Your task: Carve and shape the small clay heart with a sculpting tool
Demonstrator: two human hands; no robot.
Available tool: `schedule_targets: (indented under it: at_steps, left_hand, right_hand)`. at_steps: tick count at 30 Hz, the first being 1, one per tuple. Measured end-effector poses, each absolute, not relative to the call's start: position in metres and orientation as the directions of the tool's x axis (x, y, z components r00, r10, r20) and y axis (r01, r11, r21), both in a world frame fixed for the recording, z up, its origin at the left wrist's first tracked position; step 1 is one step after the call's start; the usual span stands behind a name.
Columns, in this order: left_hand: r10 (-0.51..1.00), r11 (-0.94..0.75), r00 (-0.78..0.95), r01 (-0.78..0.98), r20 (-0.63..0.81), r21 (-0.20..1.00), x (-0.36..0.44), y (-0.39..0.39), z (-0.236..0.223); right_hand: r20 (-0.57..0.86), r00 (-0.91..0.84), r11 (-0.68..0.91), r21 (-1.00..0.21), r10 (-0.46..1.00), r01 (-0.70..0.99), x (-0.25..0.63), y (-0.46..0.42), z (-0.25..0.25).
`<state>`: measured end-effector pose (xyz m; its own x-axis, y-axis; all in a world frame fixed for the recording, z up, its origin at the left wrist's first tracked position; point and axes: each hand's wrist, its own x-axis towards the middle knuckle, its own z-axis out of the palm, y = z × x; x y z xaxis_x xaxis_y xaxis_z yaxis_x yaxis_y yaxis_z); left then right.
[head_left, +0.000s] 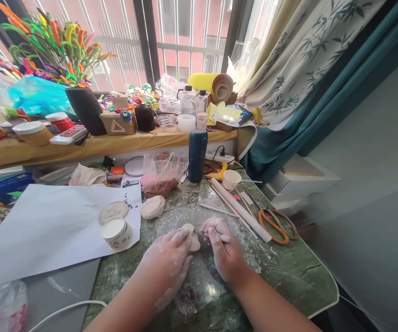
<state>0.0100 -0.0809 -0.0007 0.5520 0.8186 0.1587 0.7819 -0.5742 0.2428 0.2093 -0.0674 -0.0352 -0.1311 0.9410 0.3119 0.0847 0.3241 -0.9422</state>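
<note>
My left hand [171,253], dusted with white powder, lies with its fingers together on a flat, rounded piece of white clay [195,242], holding it against a clear plastic sheet on the table. My right hand [224,246] is closed around a slim modelling tool; its whitish handle end [225,239] sticks out past the fingers, and its thin tip points at the clay piece. Whether the tip touches the clay I cannot tell. A larger lump of white clay [153,207] sits beyond my left hand. White powder is scattered over the green table [289,276].
To the right lie a rolling pin [243,211], thin sticks and orange-handled scissors [274,227]. A paper cup [231,179] and dark blue bottle [198,157] stand behind. On white paper [54,226] at left are a small tub [117,233] and its lid [114,212].
</note>
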Motion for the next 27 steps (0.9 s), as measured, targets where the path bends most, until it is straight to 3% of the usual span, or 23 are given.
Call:
schedule_targets:
  at_steps: [4,11,21,27]
  left_hand:
    - [0.861,-0.508,0.468,0.786,0.199,0.353,0.005,-0.074,-0.001]
    - [0.949,-0.311,0.265,0.875,0.17,0.37,0.023,-0.079,-0.022]
    - [0.919,-0.394,0.345,0.809,0.191,0.436,0.013,-0.073,-0.019]
    - [0.927,-0.37,0.295,0.826,0.232,0.426,0.011,-0.061,-0.026]
  right_hand:
    - [0.22,0.045,0.221,-0.975,0.974,-0.016,0.217,-0.064,-0.037]
    - [0.084,0.158,0.125,-0.955,0.984,-0.268,0.227,-0.041,-0.038]
    - [0.037,0.001,0.037,-0.971,0.999,-0.235,0.237,-0.03,-0.036]
    - [0.151,-0.297,0.13,-0.987,0.943,-0.092,0.226,-0.019,-0.019]
